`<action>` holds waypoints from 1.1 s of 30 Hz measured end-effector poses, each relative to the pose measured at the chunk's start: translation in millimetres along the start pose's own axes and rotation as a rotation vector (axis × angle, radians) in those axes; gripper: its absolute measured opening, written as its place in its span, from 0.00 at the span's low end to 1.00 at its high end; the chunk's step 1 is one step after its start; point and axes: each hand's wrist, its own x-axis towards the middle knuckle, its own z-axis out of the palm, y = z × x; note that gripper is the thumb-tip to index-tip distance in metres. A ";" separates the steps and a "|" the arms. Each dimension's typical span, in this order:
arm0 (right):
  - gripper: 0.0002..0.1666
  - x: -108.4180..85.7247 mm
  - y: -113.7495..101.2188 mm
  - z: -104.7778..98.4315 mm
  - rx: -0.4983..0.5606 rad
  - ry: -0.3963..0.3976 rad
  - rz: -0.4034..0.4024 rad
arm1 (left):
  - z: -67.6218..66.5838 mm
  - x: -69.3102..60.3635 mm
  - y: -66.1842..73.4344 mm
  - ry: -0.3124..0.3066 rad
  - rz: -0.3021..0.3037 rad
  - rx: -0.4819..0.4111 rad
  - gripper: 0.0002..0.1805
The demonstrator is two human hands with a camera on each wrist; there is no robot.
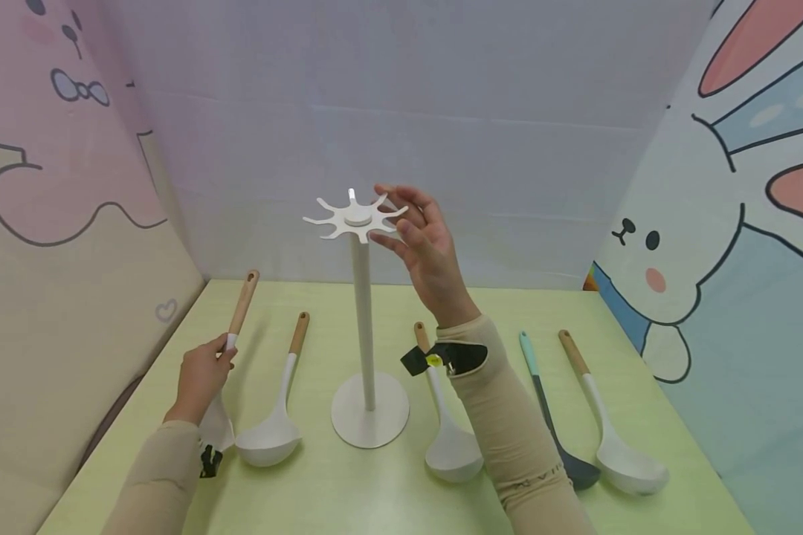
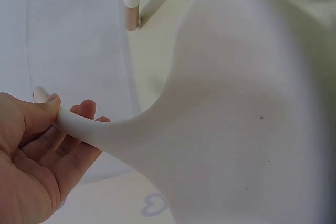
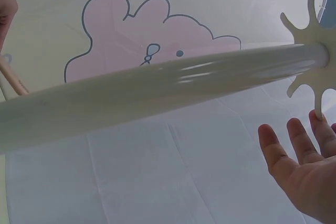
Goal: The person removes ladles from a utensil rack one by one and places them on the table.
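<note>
My left hand point(image 1: 201, 379) grips a white spatula point(image 1: 217, 425) with a wooden handle at the left of the table. In the left wrist view its broad white head fills much of the picture, and the fingers and thumb pinch the neck. A white utensil stand point(image 1: 363, 319) with a round base rises at the centre, topped by a ring of curved hooks point(image 1: 337, 217). My right hand point(image 1: 428, 249) is raised at the right side of these hooks. Its fingers are spread and loosely bent, and in the right wrist view one fingertip touches a hook point(image 3: 318, 103).
A white ladle point(image 1: 271, 438) lies left of the stand. To the right lie another white ladle point(image 1: 453, 452), partly under the right arm, a dark utensil with a mint handle point(image 1: 542, 397) and a white wooden-handled utensil point(image 1: 629, 464). Cartoon-printed cloth walls point(image 1: 408, 111) enclose the table.
</note>
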 end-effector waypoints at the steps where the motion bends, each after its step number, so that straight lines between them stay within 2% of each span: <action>1: 0.54 0.0 0.0 0.0 0.000 0.000 0.000 | 0.4 0.2 -0.6 -0.007 -0.006 0.002 0.22; 12: 0.53 -0.5 0.2 0.0 0.002 0.001 0.002 | 6.4 0.9 -9.8 -0.050 -0.020 0.002 0.22; 20: 0.53 -0.1 -0.5 0.1 0.002 -0.001 0.001 | 7.7 3.6 -9.7 -0.079 -0.035 -0.006 0.22; 33: 0.52 -1.0 -2.4 0.8 0.012 -0.006 -0.003 | 12.5 8.5 -8.4 -0.117 0.035 0.015 0.16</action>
